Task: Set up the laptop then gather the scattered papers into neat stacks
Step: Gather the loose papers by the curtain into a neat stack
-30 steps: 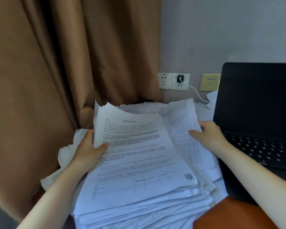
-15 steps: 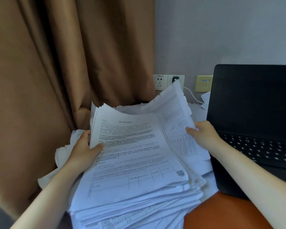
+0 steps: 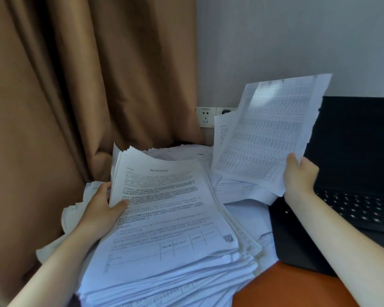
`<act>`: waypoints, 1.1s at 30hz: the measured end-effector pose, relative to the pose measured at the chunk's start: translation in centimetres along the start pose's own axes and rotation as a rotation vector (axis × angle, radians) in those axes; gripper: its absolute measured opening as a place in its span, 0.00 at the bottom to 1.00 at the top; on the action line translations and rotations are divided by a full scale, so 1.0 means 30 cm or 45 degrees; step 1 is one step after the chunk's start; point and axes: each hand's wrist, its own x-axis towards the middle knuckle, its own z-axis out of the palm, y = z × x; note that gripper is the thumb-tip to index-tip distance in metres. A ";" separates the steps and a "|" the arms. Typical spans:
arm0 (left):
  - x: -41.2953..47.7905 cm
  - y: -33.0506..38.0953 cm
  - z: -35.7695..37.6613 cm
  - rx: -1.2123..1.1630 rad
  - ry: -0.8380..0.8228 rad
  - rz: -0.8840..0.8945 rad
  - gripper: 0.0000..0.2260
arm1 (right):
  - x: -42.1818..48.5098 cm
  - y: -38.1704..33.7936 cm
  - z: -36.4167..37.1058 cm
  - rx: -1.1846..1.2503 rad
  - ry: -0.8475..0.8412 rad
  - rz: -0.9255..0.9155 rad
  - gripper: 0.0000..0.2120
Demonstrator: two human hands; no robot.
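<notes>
Papers sit mostly in one thick, ragged stack [image 3: 169,218] mid-frame in the head view, with edges fanning out unevenly at the near side. Left hand [image 3: 100,209] grips the stack's left edge, thumb on the top page. Right hand [image 3: 299,176] pinches a few sheets [image 3: 268,134] by their lower corner, held up clear of the pile, in front of the open laptop [image 3: 353,151]. Curtain [image 3: 75,85] crowds the left; orange counter [image 3: 286,286] shows near right.

Held sheets [image 3: 268,134] half-hide socket [image 3: 227,111]; laptop [image 3: 353,151] cropped right.
</notes>
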 end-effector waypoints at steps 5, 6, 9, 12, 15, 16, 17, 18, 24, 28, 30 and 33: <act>0.000 0.003 -0.001 0.006 -0.002 0.002 0.21 | 0.015 -0.032 -0.001 0.187 0.186 -0.005 0.08; -0.001 0.004 -0.001 0.004 -0.002 -0.002 0.22 | 0.019 -0.037 -0.001 0.216 0.200 -0.009 0.07; -0.003 0.004 -0.002 0.001 0.004 -0.010 0.22 | 0.013 -0.046 0.004 0.255 0.203 -0.004 0.07; -0.002 0.004 -0.002 -0.002 0.006 -0.006 0.21 | 0.008 -0.068 0.011 0.334 0.232 -0.019 0.10; -0.002 0.003 0.000 -0.002 0.005 -0.006 0.21 | 0.013 -0.081 0.006 0.374 0.243 0.004 0.12; -0.001 0.003 0.000 -0.001 0.003 -0.007 0.21 | 0.013 -0.082 0.007 0.374 0.236 0.010 0.13; 0.000 0.002 -0.001 -0.002 0.001 -0.010 0.21 | 0.010 -0.085 0.007 0.369 0.229 0.009 0.14; 0.001 0.001 -0.001 -0.003 -0.001 -0.012 0.21 | 0.009 -0.087 0.010 0.360 0.225 0.007 0.14; -0.001 0.002 -0.003 -0.015 -0.006 -0.015 0.21 | -0.010 -0.107 0.025 0.327 -0.026 0.102 0.07; 0.000 0.004 0.003 -0.034 -0.008 -0.038 0.18 | -0.130 -0.095 0.068 0.144 -0.458 0.274 0.07; 0.001 0.006 0.004 -0.067 0.006 -0.064 0.15 | -0.209 -0.070 0.092 0.028 -0.610 0.324 0.07; 0.002 0.011 0.001 -0.167 0.043 -0.118 0.13 | -0.300 -0.038 0.121 -0.055 -0.806 0.364 0.10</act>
